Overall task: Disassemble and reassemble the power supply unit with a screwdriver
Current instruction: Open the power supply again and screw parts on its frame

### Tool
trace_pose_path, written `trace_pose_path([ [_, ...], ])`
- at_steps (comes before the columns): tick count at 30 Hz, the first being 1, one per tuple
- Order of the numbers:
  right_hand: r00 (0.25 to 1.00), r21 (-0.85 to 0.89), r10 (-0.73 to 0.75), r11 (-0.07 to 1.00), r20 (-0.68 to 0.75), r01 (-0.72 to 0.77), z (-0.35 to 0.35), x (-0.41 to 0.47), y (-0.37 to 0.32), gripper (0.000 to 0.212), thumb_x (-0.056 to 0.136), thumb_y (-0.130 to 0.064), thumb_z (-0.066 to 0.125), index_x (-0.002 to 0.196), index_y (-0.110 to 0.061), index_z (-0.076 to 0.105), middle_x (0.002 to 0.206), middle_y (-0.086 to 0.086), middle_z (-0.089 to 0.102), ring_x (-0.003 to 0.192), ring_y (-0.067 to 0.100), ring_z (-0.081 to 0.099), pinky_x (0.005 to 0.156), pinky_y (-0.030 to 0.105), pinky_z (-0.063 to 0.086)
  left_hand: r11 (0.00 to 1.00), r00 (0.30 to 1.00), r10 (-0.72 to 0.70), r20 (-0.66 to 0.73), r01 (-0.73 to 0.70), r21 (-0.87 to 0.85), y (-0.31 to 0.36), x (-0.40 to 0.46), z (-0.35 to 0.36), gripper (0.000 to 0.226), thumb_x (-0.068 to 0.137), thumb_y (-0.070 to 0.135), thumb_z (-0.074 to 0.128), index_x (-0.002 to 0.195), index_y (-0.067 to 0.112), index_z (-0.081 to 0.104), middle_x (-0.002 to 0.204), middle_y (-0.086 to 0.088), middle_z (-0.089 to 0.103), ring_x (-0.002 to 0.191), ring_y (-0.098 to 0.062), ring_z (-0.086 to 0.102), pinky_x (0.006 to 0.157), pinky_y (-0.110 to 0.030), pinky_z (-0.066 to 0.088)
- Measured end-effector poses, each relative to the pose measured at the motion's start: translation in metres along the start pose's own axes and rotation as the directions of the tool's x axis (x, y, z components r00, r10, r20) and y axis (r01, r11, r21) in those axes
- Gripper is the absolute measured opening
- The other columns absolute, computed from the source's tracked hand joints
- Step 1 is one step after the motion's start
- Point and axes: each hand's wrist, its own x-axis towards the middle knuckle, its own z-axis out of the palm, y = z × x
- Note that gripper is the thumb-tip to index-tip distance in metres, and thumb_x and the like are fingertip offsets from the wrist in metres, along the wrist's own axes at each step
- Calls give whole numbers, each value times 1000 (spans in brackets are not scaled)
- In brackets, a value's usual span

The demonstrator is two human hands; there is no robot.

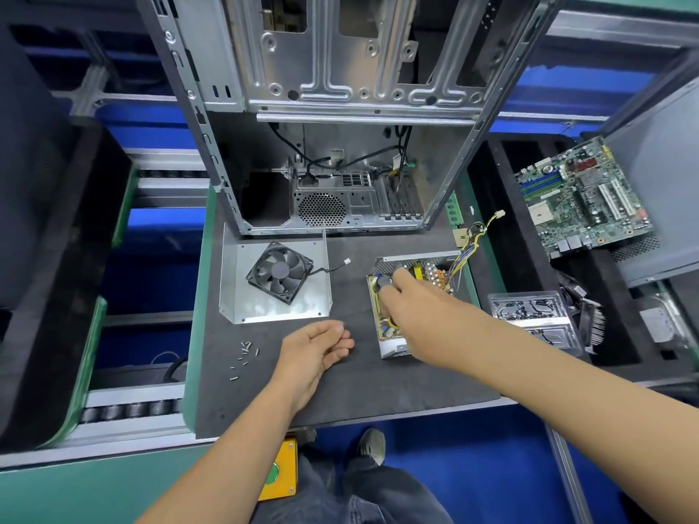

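Right hand reaches into open power supply — left hand idle.

Left hand: bare forearm extended from lower left, palm turned inward and partly up, fingers loosely curled, holding nothing, resting low on the tabletop.
Right hand: bare forearm extended from lower right, back of hand up, fingers bent downward; grip state hidden beneath the hand.

Dark foam mat on a green-edged workbench, blue floor below, roller conveyor alongside.
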Motion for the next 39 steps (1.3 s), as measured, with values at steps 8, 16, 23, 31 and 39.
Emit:
trace_pose_path([
  [8,995,-61,101,993,4,-101,1,-1,3,38,101,-46,48,119,-12,46,110,9,59,100,33,63,65,34,37,1000,999,10,33,-9,-18,0,-2,-1,14,91,-1,65,103,-2,70,89,-14,76,80,-21,74,68,-21,58],
  [16,996,-173,-14,985,-93,-2,2,-1,1,20,105,-23,40,113,-12,55,107,8,63,96,32,66,69,35,46,1000,1000,7,21,-7,-23,0,-2,0,10,91,0,64,99,0,71,86,-12,76,77,-19,74,67,-21,58],
  [23,998,-45,-14,999,-56,12,12,-4,6,37,85,4,57,115,-12,45,116,7,40,95,25,53,65,30,30,1000,1000,1,15,0,-31,0,-3,1,11,91,0,65,101,-1,70,84,-12,76,76,-19,74,65,-20,57],
  [31,997,176,67,983,-41,-59,11,-9,7,27,95,-26,60,114,-14,46,112,7,46,92,29,57,73,36,48,1000,1000,-1,16,1,-28,0,-1,1,10,91,0,65,100,0,70,85,-12,76,76,-19,74,66,-21,58],
  [39,977,-221,49,971,-209,-96,2,-8,-10,35,76,-46,81,68,-16,65,54,0,61,46,23,63,41,22,37,1000,1000,-9,14,9,-21,0,1,0,11,91,-1,65,101,-1,70,86,-13,75,78,-20,74,66,-21,57],
])
